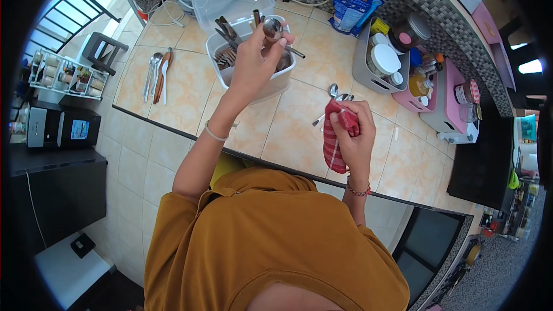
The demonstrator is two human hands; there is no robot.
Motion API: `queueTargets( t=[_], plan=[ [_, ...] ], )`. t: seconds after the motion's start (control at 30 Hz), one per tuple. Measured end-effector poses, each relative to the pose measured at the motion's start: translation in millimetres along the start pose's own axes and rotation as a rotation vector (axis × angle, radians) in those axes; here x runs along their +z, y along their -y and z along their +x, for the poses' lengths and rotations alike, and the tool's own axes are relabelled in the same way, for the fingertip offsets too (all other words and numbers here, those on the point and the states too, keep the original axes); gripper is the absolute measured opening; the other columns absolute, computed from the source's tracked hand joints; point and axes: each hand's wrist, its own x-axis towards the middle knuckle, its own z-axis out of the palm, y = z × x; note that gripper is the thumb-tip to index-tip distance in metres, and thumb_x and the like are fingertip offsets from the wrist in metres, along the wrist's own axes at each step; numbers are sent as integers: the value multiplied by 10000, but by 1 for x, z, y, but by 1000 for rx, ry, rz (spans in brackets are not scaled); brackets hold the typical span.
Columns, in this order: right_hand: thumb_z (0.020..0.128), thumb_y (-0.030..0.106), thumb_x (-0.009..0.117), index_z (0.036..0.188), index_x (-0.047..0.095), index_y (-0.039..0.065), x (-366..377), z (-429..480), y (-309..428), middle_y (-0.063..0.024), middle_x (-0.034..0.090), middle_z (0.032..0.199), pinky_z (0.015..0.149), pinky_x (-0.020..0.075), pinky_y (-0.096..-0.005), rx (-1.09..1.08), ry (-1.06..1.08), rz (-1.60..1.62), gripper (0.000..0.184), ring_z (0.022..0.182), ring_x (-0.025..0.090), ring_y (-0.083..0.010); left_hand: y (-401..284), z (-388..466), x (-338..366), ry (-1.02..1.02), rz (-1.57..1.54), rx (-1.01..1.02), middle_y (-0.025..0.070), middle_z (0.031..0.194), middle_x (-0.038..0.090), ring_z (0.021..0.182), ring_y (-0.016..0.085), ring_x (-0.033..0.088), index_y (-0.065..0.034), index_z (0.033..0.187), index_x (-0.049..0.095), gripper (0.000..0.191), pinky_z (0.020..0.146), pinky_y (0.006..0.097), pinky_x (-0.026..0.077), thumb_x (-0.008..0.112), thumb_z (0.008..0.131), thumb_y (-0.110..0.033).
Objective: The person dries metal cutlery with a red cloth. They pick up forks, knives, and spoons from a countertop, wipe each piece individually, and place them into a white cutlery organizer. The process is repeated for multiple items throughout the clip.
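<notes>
My left hand (260,54) holds a metal spoon (273,29) by its bowl end, above a white plastic container (263,95). Knives, metal straws and other cutlery stand or lie in the container, whose clear lid (235,0) is tilted up behind it. My right hand (357,138) grips a folded red checked cloth (335,149) over the tiled counter. Just beyond the cloth lie several metal spoons (333,90), partly hidden by it. At the counter's left, metal spoons (151,75) lie beside wooden cutlery (161,82) and a white-looking spoon (164,71).
A grey bin (371,73) of jars and a pink bin (408,101) of bottles stand along the back right, beside a blue pouch (354,8). White cables (173,17) trail at the back left. The counter's dark front edge (250,155) runs before my body.
</notes>
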Motion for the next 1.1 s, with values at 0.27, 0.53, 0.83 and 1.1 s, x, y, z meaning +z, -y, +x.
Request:
queueTargets(
  t=[0.27, 0.53, 0.83, 1.1],
  plan=[
    [865, 70, 710, 1047, 651, 16, -59, -7, -18, -58, 593, 962, 812, 448, -264, 146, -257, -56, 198, 896, 571, -153, 24, -9, 8, 19, 118, -103, 83, 999, 714, 983, 161, 672, 23, 1181, 587, 290, 881, 288, 550, 630, 898, -22],
    [898, 113, 702, 1052, 643, 16, -82, -10, -31, -15, 576, 973, 811, 443, -231, 317, -422, -13, 192, 901, 554, -105, 11, -48, 68, 215, 373, 405, 86, 895, 660, 885, 284, 618, -36, 879, 649, 112, 768, 392, 497, 697, 780, -57],
    [891, 88, 696, 1048, 636, 15, -76, -19, -30, -33, 590, 985, 835, 449, -250, 298, -368, -1, 183, 913, 564, -123, 106, -70, 145, 621, 826, 101, 128, 786, 657, 756, 314, 637, -35, 760, 678, 138, 664, 467, 434, 651, 803, -164],
    [874, 71, 698, 1046, 633, 9, -71, -18, -34, -52, 596, 984, 849, 450, -271, 306, -335, -28, 193, 923, 572, -150, 115, -72, 136, 601, 721, -133, 190, 799, 651, 790, 355, 646, -6, 908, 579, 162, 656, 475, 460, 548, 888, -164]
  ],
)
